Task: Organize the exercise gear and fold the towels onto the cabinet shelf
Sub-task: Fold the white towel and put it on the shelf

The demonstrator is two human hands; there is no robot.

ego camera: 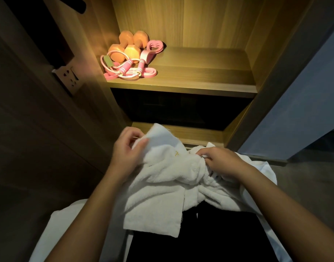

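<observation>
Left hand [128, 150] pinches one corner of the white towel [162, 188]; right hand [223, 162] clutches bunched fabric. The towel spans hand to hand, crumpled. The shelf [200, 76] lies ahead, above both hands; exercise gear [132, 57] sits beyond the left hand.

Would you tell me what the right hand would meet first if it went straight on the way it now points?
Most likely the bunched white towel it grips: the right hand points leftward, with the left hand beyond; depth is unclear.
</observation>
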